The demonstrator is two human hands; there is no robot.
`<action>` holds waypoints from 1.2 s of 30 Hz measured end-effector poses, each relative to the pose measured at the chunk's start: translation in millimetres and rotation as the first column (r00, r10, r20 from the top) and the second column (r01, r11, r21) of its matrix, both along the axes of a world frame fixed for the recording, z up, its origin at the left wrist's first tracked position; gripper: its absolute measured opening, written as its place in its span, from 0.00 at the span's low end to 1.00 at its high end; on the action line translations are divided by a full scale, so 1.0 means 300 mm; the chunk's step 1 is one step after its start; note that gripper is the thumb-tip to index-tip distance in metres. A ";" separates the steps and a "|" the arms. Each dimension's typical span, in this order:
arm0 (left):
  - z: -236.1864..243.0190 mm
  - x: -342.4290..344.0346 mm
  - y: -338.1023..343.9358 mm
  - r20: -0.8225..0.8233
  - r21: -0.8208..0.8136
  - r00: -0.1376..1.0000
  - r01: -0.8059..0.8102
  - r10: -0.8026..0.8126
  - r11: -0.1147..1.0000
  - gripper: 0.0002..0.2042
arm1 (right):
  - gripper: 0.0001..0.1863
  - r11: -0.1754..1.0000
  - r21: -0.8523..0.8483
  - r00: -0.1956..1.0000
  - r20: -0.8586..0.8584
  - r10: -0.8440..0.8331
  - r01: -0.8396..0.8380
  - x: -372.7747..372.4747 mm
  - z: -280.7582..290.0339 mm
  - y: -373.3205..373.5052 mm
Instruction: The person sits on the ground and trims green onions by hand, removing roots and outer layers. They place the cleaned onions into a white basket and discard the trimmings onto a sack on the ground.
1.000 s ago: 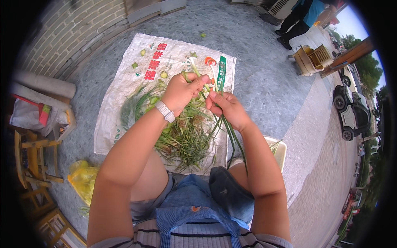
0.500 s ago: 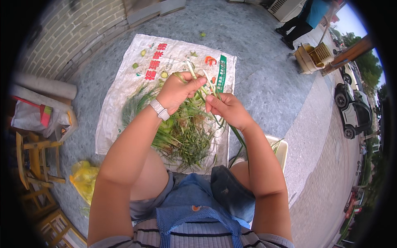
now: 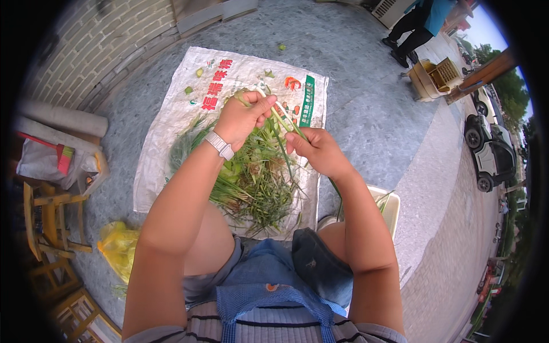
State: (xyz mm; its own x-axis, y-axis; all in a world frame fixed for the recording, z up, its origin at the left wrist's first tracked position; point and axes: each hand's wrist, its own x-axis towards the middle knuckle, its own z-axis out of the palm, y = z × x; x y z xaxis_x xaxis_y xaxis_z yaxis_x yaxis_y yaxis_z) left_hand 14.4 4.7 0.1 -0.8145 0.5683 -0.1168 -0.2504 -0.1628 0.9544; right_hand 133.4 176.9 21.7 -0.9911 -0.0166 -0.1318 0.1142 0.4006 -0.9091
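My left hand (image 3: 246,117), wearing a metal watch, pinches pale spring onion stalks (image 3: 278,116) near their white ends, thumb on top. My right hand (image 3: 314,150) grips the stalks lower down, to the right, with green leaves trailing below it. Both hands are raised over a white printed woven sack (image 3: 158,135) spread on the ground. On the sack lies a loose pile of green onions and trimmed leaves (image 3: 251,191), partly hidden by my arms. A pale tray (image 3: 390,214) with greens stands by my right forearm.
A yellow plastic bag (image 3: 117,251) and wooden chairs (image 3: 48,222) are on my left, near a brick wall (image 3: 114,43). At upper right stand a person in a blue top (image 3: 417,31), a yellow mop bucket (image 3: 429,77) and a wooden post (image 3: 483,77). A white vehicle (image 3: 492,154) is parked beyond.
My left hand has moved slightly up and left along with the stalk ends. My right hand stays about where it was, still gripping. The person at upper right has shifted slightly.
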 end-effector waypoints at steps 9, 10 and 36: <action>0.005 -0.094 -0.097 0.035 -0.023 0.973 -0.229 0.229 0.973 0.19 | 0.19 0.999 0.047 0.998 -0.055 -0.003 0.006 0.003 -0.020 0.022; 0.010 -0.060 -0.070 0.033 -0.047 0.991 -0.130 0.132 0.990 0.20 | 0.19 0.999 0.044 0.997 -0.071 -0.011 0.015 0.002 -0.022 0.024; -0.017 -0.077 -0.049 -0.343 -0.248 0.913 0.138 -0.220 0.959 0.11 | 0.19 0.990 0.087 0.991 -0.084 -0.107 0.114 -0.051 -0.086 0.052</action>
State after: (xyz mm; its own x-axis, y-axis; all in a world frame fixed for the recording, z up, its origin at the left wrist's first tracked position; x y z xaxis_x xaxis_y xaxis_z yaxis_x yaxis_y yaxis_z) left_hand -8.9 -10.1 -5.0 -0.7103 0.7031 0.0327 0.1146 0.0698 0.9910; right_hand 118.1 192.6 -4.1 -0.9936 0.1018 -0.0493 0.0918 0.4712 -0.8772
